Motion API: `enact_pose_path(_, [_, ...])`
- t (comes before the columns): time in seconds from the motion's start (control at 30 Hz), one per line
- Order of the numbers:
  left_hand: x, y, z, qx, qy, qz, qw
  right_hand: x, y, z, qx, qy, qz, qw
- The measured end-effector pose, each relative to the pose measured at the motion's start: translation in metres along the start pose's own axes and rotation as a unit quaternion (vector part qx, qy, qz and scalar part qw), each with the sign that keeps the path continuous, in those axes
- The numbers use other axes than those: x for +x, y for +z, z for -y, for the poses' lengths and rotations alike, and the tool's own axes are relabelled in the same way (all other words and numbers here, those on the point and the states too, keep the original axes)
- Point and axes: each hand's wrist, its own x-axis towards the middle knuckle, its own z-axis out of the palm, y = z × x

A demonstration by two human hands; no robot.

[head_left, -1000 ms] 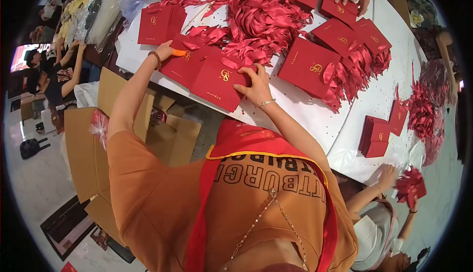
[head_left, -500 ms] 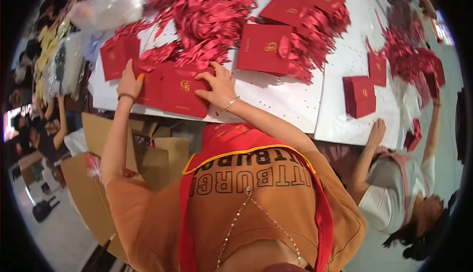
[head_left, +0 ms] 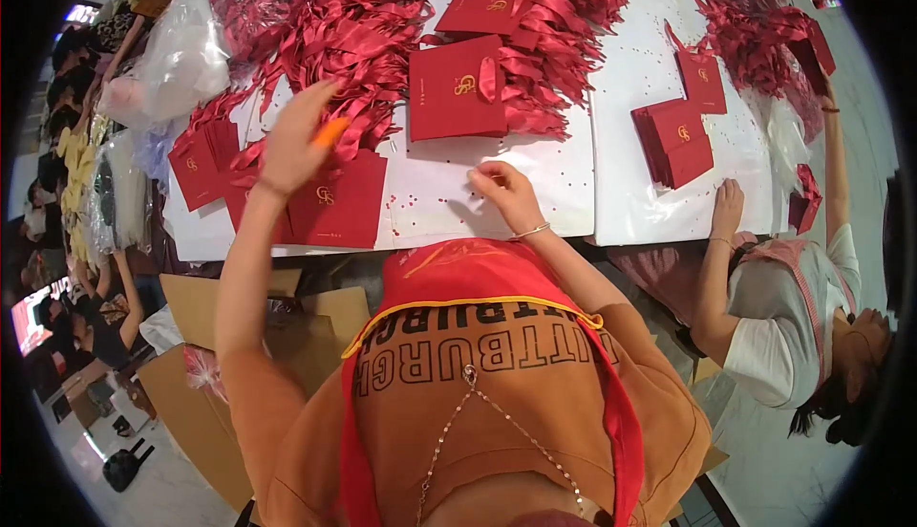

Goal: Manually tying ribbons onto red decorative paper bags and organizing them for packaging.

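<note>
My left hand (head_left: 294,140) is raised over red paper gift bags and ribbon, its fingers stretched toward the ribbon pile (head_left: 353,49). It holds nothing I can see, and an orange cover is on one digit. Below it lies a flat red gift bag (head_left: 353,207) with a gold emblem, overlapping others at the table's near edge. My right hand (head_left: 511,197) hovers above the white table (head_left: 430,178), loosely curled and empty. Beyond it is a stack of red gift bags (head_left: 444,97) with satin ribbon handles (head_left: 544,97) fanned out to the right.
More red bags (head_left: 487,6) lie at the back. Clear plastic sacks (head_left: 186,49) stand at the left. To the right, another person's hand (head_left: 728,207) rests near a bag stack (head_left: 669,145). An open cardboard box (head_left: 205,393) sits below the table's left edge. Small red specks dot the table.
Both hands have come off the flat bag. My left hand has lifted and moved up and right toward the ribbons; my right has shifted right and down, its fingers more curled.
</note>
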Motion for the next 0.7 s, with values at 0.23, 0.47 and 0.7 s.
enact_pose_path(0.23, [0.133, 0.108, 0.007, -0.081, 0.064, 0.235, 0.966, 0.037, -0.010, 0.012, 0.137, 0.036, -0.111, 0.984])
enact_pose_path(0.47, [0.159, 0.149, 0.011, -0.029, -0.012, 0.379, 0.925, 0.075, -0.029, 0.012, 0.184, 0.155, -0.084, 0.967])
enact_pose_path(0.7, [0.161, 0.158, 0.008, 0.031, 0.012, 0.362, 0.931, 0.086, -0.022, 0.015, 0.074, 0.102, -0.091, 0.988])
